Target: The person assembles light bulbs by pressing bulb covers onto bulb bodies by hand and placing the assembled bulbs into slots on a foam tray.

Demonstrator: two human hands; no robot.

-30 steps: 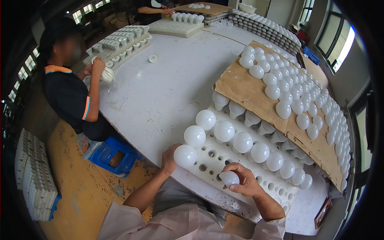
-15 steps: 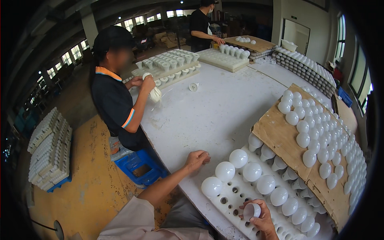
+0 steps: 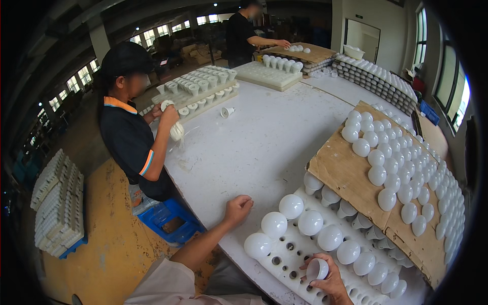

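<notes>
The right hand (image 3: 328,278) holds a white cup (image 3: 317,270) over the tray (image 3: 283,253); the left hand (image 3: 238,209), loosely curled, appears empty. The cup seems light, smooth, perhaps fragile: hold gently around its side.

A head-worn fisheye looks across the tabletop (image 3: 239,152).

That white table (image 3: 244,152) over there bears a holed tray (image 3: 278,249) beneath the right hand (image 3: 328,279); well beyond the left hand (image 3: 238,210), a lone funnel-shaped cup (image 3: 227,112) and stacked trays (image 3: 208,99).
</notes>
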